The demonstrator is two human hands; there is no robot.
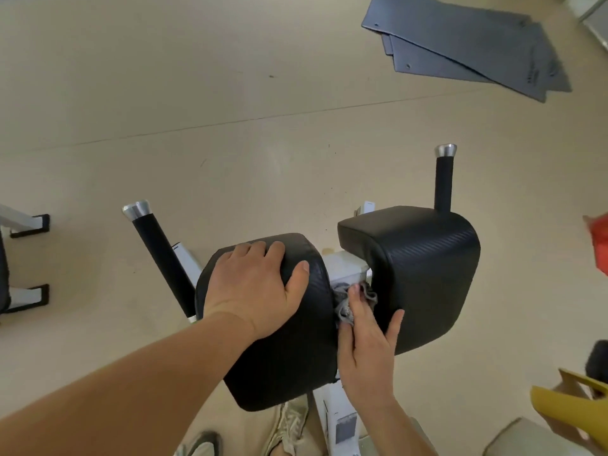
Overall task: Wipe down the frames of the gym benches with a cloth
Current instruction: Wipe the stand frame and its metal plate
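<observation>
Viewpoint: one wide-angle camera worn on the head, directly above two black pads [424, 278].
Direction: forward and steeply down at the floor [197, 93]; the wearer's shoes [289, 422] sit at the bottom edge.
Nearness: close; both forearms enter from below, with the left hand [256, 284] and right hand [365, 350] near mid-frame.
Far field: grey mats [477, 44] at the top right.

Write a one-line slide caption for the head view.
Left hand rests on a black pad while the right hand presses a grey cloth onto the white frame.
</observation>
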